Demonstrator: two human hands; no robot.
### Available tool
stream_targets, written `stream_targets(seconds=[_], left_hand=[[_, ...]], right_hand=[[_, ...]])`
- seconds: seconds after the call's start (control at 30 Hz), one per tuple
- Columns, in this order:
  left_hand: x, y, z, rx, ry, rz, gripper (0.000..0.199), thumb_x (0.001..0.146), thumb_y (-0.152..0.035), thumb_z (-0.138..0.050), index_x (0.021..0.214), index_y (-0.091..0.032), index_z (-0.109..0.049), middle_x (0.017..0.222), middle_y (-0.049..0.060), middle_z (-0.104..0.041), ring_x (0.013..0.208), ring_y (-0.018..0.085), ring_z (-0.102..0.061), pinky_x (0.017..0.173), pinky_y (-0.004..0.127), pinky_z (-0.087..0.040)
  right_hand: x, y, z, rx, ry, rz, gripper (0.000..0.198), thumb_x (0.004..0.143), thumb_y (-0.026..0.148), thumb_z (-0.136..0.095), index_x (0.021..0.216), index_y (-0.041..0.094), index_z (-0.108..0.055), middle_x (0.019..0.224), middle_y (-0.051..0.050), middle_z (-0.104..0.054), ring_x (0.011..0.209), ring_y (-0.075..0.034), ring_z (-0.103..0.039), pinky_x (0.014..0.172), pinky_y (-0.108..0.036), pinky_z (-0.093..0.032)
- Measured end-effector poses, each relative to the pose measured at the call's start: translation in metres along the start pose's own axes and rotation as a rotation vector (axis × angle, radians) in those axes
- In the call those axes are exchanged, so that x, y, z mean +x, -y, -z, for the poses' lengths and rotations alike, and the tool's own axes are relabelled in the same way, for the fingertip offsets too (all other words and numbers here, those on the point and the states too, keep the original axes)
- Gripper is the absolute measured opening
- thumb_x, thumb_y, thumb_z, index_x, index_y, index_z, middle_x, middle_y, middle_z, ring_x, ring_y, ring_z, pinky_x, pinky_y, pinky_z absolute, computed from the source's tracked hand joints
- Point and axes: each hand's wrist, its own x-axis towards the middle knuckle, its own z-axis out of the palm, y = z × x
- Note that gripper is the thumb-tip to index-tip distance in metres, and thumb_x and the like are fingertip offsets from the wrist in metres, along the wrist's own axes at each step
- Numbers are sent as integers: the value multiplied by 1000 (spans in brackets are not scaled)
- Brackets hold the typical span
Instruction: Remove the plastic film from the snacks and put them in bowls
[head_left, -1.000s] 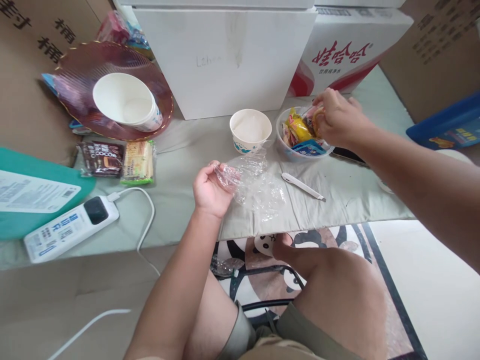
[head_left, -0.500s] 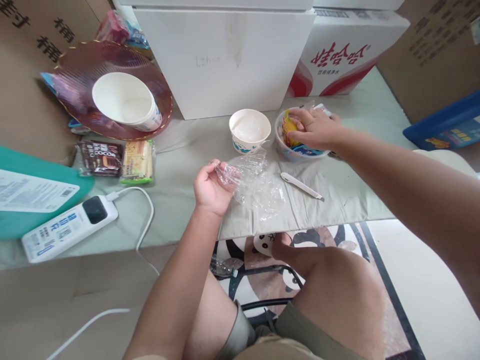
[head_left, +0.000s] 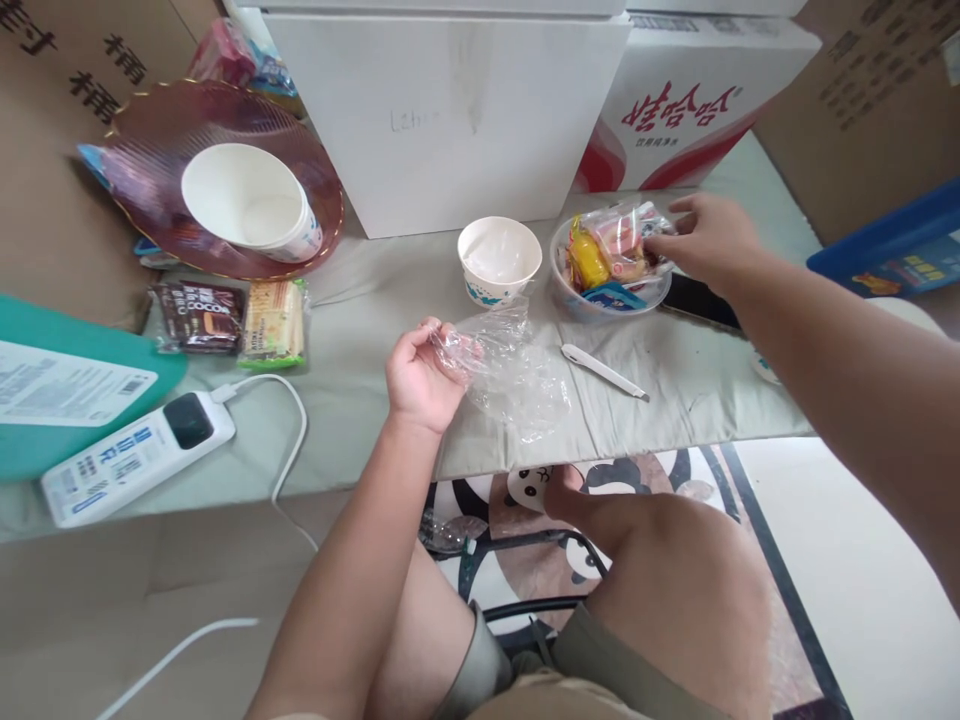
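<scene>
Crumpled clear plastic wrap [head_left: 525, 385] hangs from my left hand [head_left: 427, 375], whose fingers are closed on its edge. A white paper bowl [head_left: 499, 270] with a blue-green pattern and a clear film inside stands just beyond it. My right hand [head_left: 709, 238] is at the right rim of a clear plastic bowl [head_left: 562, 290] of packaged snacks. Its fingers are apart, the tips by a clear packet with pink contents [head_left: 626, 240]. A yellow packet [head_left: 589, 255] and a blue packet [head_left: 615, 297] share that bowl. Between my hands lies a white utility knife [head_left: 604, 373].
A dark phone [head_left: 701, 303] lies beneath my right forearm. White boxes [head_left: 442, 120] line the back. To the left are a reddish scalloped tray [head_left: 225, 110] with stacked paper cups [head_left: 247, 205], dark brown snack packets [head_left: 201, 318], a cracker packet [head_left: 274, 322] and a corded white power bank [head_left: 142, 455].
My right hand has moved right from the middle of the snack bowl to its rim, uncovering the yellow packet and the pink packet. My left hand keeps its hold on the plastic wrap.
</scene>
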Motion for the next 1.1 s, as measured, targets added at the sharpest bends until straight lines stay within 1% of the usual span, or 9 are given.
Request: stream_targets(seconds=[0.23,0.4,0.5,0.6,0.67,0.8,0.9,1.0,1.1], left_hand=[[1,2,-3,-3,7,16,18,85,-17,-55,67,-20,-51,61,-3,-54,55,12,-59,66,29,-55],[1,3,-3,11,-1,18,20,87,-17,-51,67,-20,-50,60,-3,-53,55,12,-59,66,27,-55],[0,0,-1,-4,44,32,19,87,-18,-53,69,-20,-51,64,-3,-54,57,12,-60,67,29,-57],[-4,-3,-1,8,115,93,19,90,-20,-52,71,-21,-51,69,-1,-56,62,14,-63,69,34,-60],[-7,-6,-2,34,135,144,19,92,-23,-53,73,-21,-52,72,0,-57,64,16,-63,69,37,-60],[-15,-7,-1,74,98,197,20,93,-32,-56,76,-22,-52,74,0,-53,57,13,-56,65,33,-56],[-21,-4,4,107,46,167,26,92,-39,-61,75,-23,-48,71,-1,-50,48,9,-42,56,29,-49],[-25,-3,9,133,39,148,29,90,-40,-63,75,-23,-44,70,-1,-49,44,8,-35,50,29,-46],[-21,-6,10,172,72,162,21,89,-31,-57,74,-23,-45,70,0,-53,47,11,-47,52,30,-51]], right_hand=[[-6,8,3,-115,73,126,57,72,21,-87,124,17,-63,93,-5,-70,74,-12,-52,74,-33,-42],[0,7,2,-106,187,66,62,73,31,-88,125,12,-60,108,-12,-70,85,-17,-59,79,-36,-45],[-12,0,8,27,-50,78,36,85,24,-71,118,15,-62,121,-15,-68,102,-21,-63,88,-39,-48],[-54,-9,1,310,-300,217,16,88,25,-58,103,21,-60,105,-9,-69,100,-22,-66,93,-45,-51],[-93,-13,-18,641,-142,314,19,82,30,-65,99,24,-59,93,-6,-67,90,-23,-68,87,-47,-56],[-158,-10,-76,977,324,295,67,76,47,-81,134,37,-49,140,-9,-60,135,-28,-59,112,-51,-52],[-176,1,-104,1003,446,306,90,71,57,-85,147,38,-41,164,-11,-40,152,-33,-43,119,-57,-46],[-179,11,-107,901,381,478,63,71,55,-86,125,34,-62,165,-6,-42,158,-35,-32,126,-62,-35],[-176,13,-100,1002,280,459,25,90,53,-69,88,29,-65,117,-4,-75,134,-29,-61,116,-57,-47]])
